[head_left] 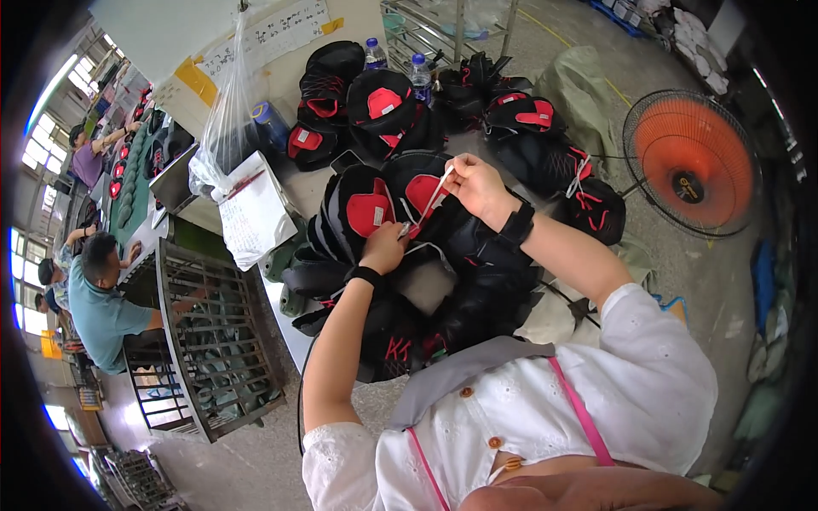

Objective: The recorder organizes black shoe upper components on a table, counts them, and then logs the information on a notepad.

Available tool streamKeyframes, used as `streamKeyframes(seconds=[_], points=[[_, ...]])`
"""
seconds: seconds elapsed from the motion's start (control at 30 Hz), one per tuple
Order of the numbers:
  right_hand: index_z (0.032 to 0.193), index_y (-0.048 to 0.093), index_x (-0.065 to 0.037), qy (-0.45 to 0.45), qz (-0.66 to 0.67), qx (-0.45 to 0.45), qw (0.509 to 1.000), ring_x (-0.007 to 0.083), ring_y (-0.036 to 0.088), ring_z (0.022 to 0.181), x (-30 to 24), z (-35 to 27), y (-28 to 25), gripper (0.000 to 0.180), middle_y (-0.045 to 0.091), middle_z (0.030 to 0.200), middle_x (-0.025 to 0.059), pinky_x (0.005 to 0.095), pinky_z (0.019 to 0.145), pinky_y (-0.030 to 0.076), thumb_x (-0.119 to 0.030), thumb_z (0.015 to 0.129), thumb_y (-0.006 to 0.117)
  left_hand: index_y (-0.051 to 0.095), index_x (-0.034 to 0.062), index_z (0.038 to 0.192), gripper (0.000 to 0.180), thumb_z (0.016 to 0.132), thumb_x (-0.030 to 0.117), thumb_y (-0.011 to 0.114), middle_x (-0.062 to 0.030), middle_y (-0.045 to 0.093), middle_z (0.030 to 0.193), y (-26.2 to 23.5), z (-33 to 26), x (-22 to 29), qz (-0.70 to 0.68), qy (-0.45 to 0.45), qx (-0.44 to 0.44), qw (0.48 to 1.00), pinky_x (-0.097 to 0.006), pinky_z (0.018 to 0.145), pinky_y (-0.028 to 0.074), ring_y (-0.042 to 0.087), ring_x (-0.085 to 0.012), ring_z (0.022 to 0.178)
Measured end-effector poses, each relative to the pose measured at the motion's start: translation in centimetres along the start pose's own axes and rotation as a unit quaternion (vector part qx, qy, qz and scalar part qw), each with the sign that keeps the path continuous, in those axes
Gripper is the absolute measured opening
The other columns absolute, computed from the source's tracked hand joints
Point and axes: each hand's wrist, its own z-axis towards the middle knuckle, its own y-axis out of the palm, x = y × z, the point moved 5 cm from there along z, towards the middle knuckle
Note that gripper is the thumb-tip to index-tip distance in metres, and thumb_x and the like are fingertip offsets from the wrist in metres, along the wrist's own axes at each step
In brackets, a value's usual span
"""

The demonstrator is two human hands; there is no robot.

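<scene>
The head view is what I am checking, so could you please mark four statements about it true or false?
1. The right hand grips a white cord. True.
2. The large round fan is blue. False: it is orange inside a dark wire guard.
3. The left hand has a bare wrist. False: a black band circles it.
4. Two bottles with blue caps stand beyond the hands. True.

Two blue-capped bottles (421, 79); one orange fan (688, 162); one hanging bag (232, 119).
</scene>
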Motion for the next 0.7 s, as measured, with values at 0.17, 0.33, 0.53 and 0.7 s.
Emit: streamKeyframes(seconds=[0.17,0.33,0.53,0.7], points=[[0.072,0.048,-0.009,-0.103,-0.057,-0.208,0.971,0.0137,0.050,0.073,-0.3,-2.8,5.4,0.014,0.048,0.074,0.0030,0.0380,0.080,0.046,-0.011,0.085,0.053,0.059,0.0054,0.087,0.025,0.080,0.029,0.055,-0.0163,0.055,0.083,-0.1,0.4,2.1,-0.007,-0.010,-0.040,0.999,-0.042,0.071,0.042,0.054,-0.0345,0.082],[0.070,0.042,-0.008,0.016,-0.063,-0.266,0.962,0.0091,0.038,0.058,5.9,-6.6,10.1,0.020,0.044,0.065,0.0012,0.0214,0.055,0.031,-0.013,0.088,0.049,0.039,0.0104,0.119,0.048,0.081,0.038,0.050,-0.0187,0.055,0.104,3.1,0.5,-0.2,-0.149,0.027,0.109,0.982,-0.039,0.077,0.046,0.056,-0.0339,0.093],[0.069,0.039,-0.009,-0.080,-0.202,-0.395,0.893,0.0101,0.037,0.057,2.2,-11.1,12.7,0.026,0.044,0.063,0.0028,0.0214,0.054,0.031,-0.022,0.089,0.049,0.060,0.0102,0.094,0.029,0.076,0.031,0.050,-0.0173,0.061,0.096,3.1,1.9,-1.7,-0.060,-0.068,-0.137,0.986,-0.042,0.070,0.046,0.059,-0.0318,0.086],[0.091,0.051,-0.003,-0.180,-0.424,-0.226,0.858,0.0126,0.051,0.073,0.2,-6.2,10.4,0.012,0.057,0.080,0.0058,0.0251,0.067,0.042,-0.014,0.087,0.050,0.062,0.0109,0.092,0.029,0.084,0.033,0.045,-0.0143,0.061,0.097,0.4,2.2,0.8,0.028,0.002,-0.086,0.996,-0.042,0.075,0.045,0.056,-0.0343,0.088]])
